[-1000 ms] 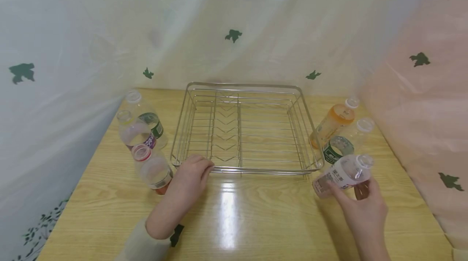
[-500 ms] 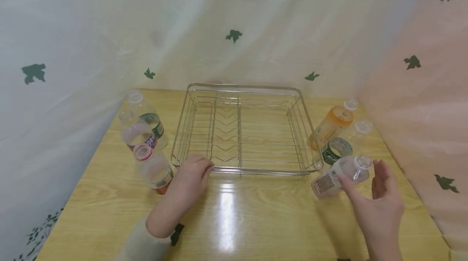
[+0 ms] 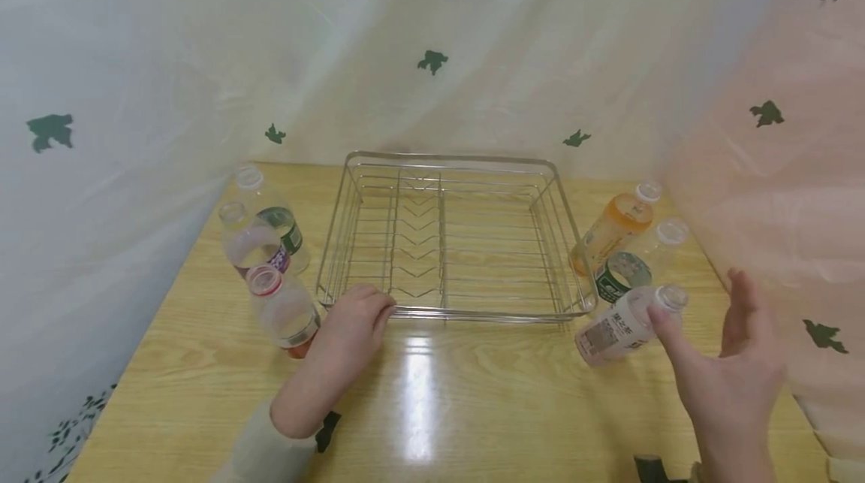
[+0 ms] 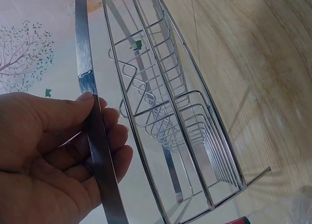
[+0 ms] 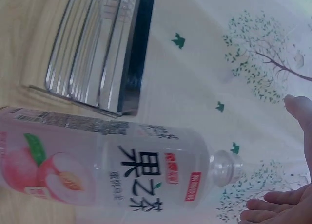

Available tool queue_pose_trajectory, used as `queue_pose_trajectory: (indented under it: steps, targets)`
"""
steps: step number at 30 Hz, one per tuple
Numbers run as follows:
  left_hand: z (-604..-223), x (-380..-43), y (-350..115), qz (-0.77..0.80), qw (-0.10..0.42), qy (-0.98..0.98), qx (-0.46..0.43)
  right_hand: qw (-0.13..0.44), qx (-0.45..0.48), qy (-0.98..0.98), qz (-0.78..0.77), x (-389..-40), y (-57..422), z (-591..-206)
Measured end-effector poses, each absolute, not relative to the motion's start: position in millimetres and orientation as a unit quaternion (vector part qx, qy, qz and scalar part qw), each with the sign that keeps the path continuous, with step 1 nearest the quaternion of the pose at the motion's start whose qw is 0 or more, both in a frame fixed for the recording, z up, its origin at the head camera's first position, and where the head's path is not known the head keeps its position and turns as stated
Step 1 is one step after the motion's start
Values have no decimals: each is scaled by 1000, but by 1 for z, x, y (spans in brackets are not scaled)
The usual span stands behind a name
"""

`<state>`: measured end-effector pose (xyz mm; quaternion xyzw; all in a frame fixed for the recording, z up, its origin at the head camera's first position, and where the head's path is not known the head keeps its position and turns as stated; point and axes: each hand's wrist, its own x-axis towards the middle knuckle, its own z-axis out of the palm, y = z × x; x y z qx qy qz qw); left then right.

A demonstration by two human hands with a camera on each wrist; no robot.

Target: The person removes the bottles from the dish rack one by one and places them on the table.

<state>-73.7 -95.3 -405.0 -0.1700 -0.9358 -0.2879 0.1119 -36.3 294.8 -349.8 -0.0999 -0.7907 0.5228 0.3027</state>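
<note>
My left hand (image 3: 351, 329) pinches the near-left rim of a metal wire dish rack (image 3: 500, 316). In the left wrist view the thumb and curled fingers hold the rack's flat metal rim (image 4: 86, 48). My right hand (image 3: 733, 363) stands beside a capless clear bottle with a peach tea label (image 3: 618, 329), its thumb and fingers spread. The right wrist view has the bottle (image 5: 141, 160) upright on the table and the fingers (image 5: 273, 204) apart from its neck.
Behind the peach tea bottle stand a green-labelled bottle (image 3: 625, 276) and an orange-topped bottle (image 3: 618, 224). To the rack's left are a red-rimmed bottle (image 3: 287, 314), a purple-labelled one (image 3: 253, 246) and a green-labelled one (image 3: 287, 227). A patterned sheet (image 3: 486, 92) surrounds the wooden table (image 3: 486, 408).
My right hand has let go of the peach tea bottle and moved off to the right, fingers spreading. The left hand stays on the rack's rim, and the bottles keep their places.
</note>
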Motion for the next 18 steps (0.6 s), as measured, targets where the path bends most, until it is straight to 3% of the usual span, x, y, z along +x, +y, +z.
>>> queue_pose_trajectory:
  steps: [8, 18]
  targets:
    - [-405, -74, -96, -289, 113, -936, -170, 347, -30, -803, 484, -42, 288, -336]
    - [-408, -75, -94, -286, 117, -934, -176, 363, -8, -846, 392, -41, 285, -328]
